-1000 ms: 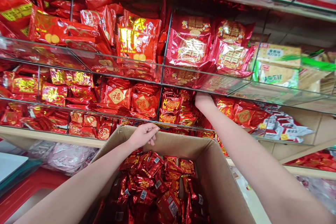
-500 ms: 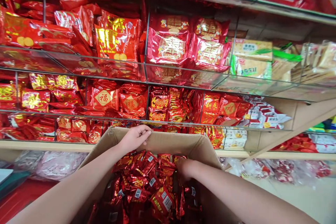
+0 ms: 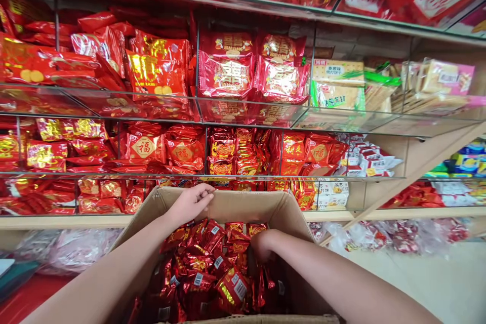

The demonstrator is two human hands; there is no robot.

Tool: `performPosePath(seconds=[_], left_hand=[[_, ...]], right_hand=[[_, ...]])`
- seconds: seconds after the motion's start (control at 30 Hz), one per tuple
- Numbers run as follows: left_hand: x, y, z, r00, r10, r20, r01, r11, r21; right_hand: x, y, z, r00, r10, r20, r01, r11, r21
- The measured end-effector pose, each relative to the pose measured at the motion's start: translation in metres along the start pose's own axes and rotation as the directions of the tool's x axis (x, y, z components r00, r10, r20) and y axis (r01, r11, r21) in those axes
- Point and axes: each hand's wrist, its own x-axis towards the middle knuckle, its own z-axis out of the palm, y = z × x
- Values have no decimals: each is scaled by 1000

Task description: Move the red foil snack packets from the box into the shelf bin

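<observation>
A cardboard box stands in front of me, holding a heap of red foil snack packets, some with white barcode labels. My left hand is at the box's far rim, left of the middle, its fingers curled together against the cardboard. Inside the box, my right hand reaches down at the right side of the heap. Its fingers are hidden below the wrist among the packets, so whether they grip one does not show.
Shelves with clear dividers rise behind the box, filled with red packets, pink-red packets and pale cracker packs. Below the bottom shelf lie plastic-wrapped bags on the left and more bags on the right.
The view has shifted a little, so the shelves sit further left and more shows at right. My left hand stays at the rim; my right hand stays down in the packets.
</observation>
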Motion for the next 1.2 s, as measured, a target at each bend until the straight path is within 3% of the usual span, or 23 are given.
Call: performPosePath(seconds=[0.13, 0.23, 0.3, 0.4, 0.5, 0.63, 0.73, 0.83, 0.87, 0.93, 1.0, 1.07, 1.13, 1.2], left_hand=[[-1, 3, -2, 1000, 10, 4, -10, 1000, -5], [-3, 8, 0, 999, -21, 27, 24, 996, -92], [-5, 14, 4, 995, -81, 50, 89, 980, -180], [-12, 27, 14, 971, -214, 110, 239, 917, -321], [-19, 42, 26, 956, -261, 130, 292, 853, -433], [-24, 53, 39, 961, -275, 10, 250, 857, -451], [-22, 55, 41, 959, -253, -128, 181, 894, -410], [-19, 57, 35, 952, -274, -135, 187, 872, -452], [-19, 58, 31, 954, -289, -82, 210, 837, -505], [-19, 62, 24, 946, -296, 131, 309, 704, -640], [-21, 65, 18, 889, -249, 385, 457, 538, -708], [-23, 67, 13, 854, -194, 484, 513, 474, -716], [-25, 68, 11, 910, -169, 380, 408, 534, -741], [-25, 68, 11, 978, -111, 174, 204, 653, -729]], right_hand=[[-14, -4, -9, 998, 56, -36, -56, 998, 6], [-37, 1, -26, 976, 15, -216, -6, 999, 44], [-52, 7, -40, 936, -33, -351, 65, 995, 80], [-65, 12, -55, 785, -72, -615, 282, 926, 252], [-66, 4, -56, 629, 29, -777, 493, 759, 427], [-66, -14, -50, 488, 176, -855, 525, 724, 448], [-69, -22, -48, 394, 211, -895, 547, 728, 413], [-73, -23, -47, 316, 208, -925, 566, 741, 361], [-74, -22, -47, 288, 199, -937, 554, 763, 332], [-75, -18, -45, 236, 132, -963, 512, 825, 239], [-76, -14, -44, 207, 9, -978, 500, 858, 114], [-79, -11, -43, 191, -104, -976, 555, 832, 20], [-82, -10, -43, 165, -122, -979, 635, 772, 11], [-83, -11, -44, 158, -19, -987, 716, 691, 102]])
